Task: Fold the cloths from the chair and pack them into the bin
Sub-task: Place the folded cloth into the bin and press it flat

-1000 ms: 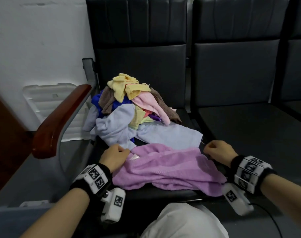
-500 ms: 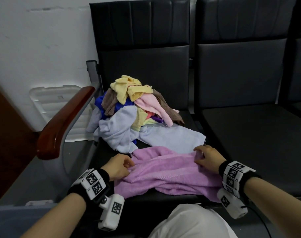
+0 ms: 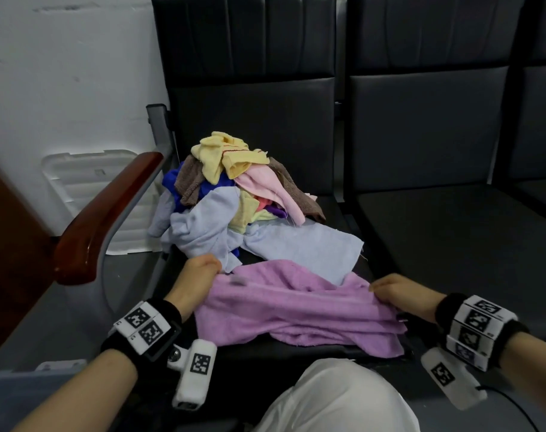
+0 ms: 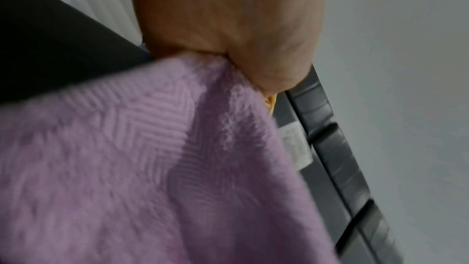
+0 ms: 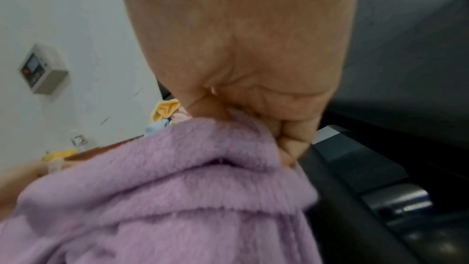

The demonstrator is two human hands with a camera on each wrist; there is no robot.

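Left hand [image 3: 200, 275] and right hand [image 3: 396, 293] are each pinching the purple cloth's [image 3: 296, 316] far edge, cloth sagging between grips on the chair [image 3: 296, 350]. Risk: uneven pull is skewing the fold.

Both forearms reach forward; the left hand [image 3: 197, 277] and the right hand [image 3: 401, 294] are each curled, pinching a purple towel [image 3: 296, 316] stretched between them.

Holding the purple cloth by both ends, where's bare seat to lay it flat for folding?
The neighbouring seat, right of the right hand, is bare. This seat is crowded: the cloth pile fills its back, the purple cloth its front, left hand beside the armrest.
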